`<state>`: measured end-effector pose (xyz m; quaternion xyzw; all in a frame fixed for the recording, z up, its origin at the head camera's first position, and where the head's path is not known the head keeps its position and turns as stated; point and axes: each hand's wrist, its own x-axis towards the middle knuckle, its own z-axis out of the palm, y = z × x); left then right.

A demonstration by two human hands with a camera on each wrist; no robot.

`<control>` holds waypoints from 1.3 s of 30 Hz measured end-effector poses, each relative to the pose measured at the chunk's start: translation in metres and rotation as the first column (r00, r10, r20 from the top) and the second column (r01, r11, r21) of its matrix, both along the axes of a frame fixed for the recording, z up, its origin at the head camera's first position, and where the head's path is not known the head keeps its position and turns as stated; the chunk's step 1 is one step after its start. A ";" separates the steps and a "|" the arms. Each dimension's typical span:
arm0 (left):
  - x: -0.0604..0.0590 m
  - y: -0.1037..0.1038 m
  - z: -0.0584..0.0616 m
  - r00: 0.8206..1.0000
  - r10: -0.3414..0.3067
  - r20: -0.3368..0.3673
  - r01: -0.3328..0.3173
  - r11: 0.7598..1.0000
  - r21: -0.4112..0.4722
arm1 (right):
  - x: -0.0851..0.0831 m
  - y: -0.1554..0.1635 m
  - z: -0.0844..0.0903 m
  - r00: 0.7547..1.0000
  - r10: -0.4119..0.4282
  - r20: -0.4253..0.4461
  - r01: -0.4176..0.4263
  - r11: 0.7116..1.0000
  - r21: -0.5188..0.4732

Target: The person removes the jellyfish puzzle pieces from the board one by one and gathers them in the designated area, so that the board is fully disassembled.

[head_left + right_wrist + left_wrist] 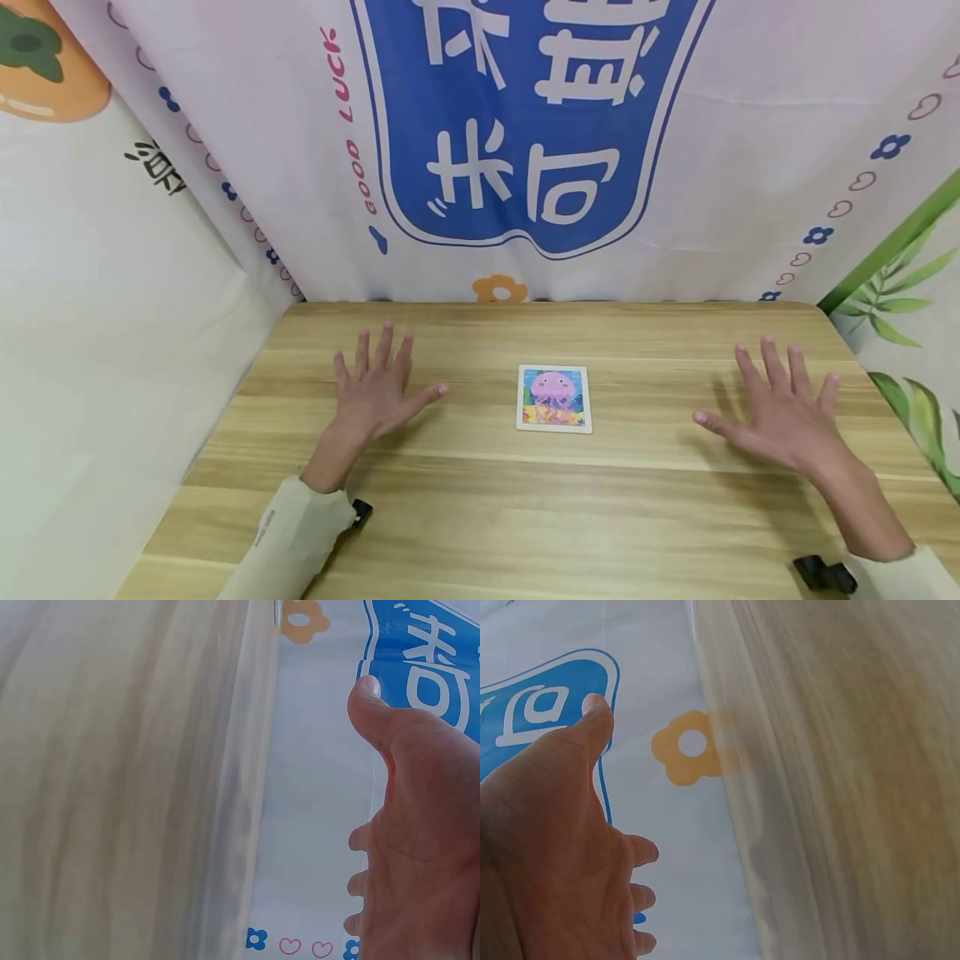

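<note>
A small picture card with a white frame (554, 399) lies on the wooden table (525, 517), around the middle. It shows a pink jellyfish on a blue and yellow ground. To its left is my left hand (372, 396), palm down with the fingers straight and spread. On the right side, my right hand (791, 417) is spread in the same way, and its shadow falls on the wood beside it. Both hands are apart from the card and hold nothing. In the left wrist view the left thumb (594, 724) points upward; the right thumb (369, 705) does likewise in the right wrist view.
A printed cloth (720, 192) with a blue sign hangs behind the table's far edge. White cloth (112, 333) covers the left side, and leaf-printed cloth (900, 333) hangs at the right. Black wrist devices (825, 575) show at both sleeves.
</note>
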<state>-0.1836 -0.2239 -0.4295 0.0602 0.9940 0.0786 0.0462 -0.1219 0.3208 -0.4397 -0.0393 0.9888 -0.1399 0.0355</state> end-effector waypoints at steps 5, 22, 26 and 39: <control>0.002 0.003 0.001 1.000 -0.004 -0.001 0.004 1.000 -0.017 | -0.004 -0.006 0.000 1.000 0.011 0.005 -0.011 1.000 -0.003; -0.014 0.047 0.005 0.996 -0.094 -0.004 0.094 0.992 0.084 | -0.037 -0.055 0.000 0.997 0.069 0.023 -0.067 0.994 -0.082; -0.018 0.062 0.002 0.989 -0.151 -0.005 0.150 0.979 0.137 | -0.045 -0.066 -0.001 0.996 0.083 0.020 -0.081 0.992 -0.094; -0.024 0.103 -0.006 0.938 -0.344 0.033 0.329 0.919 0.219 | -0.061 -0.104 -0.001 0.986 0.167 -0.001 -0.164 0.972 -0.166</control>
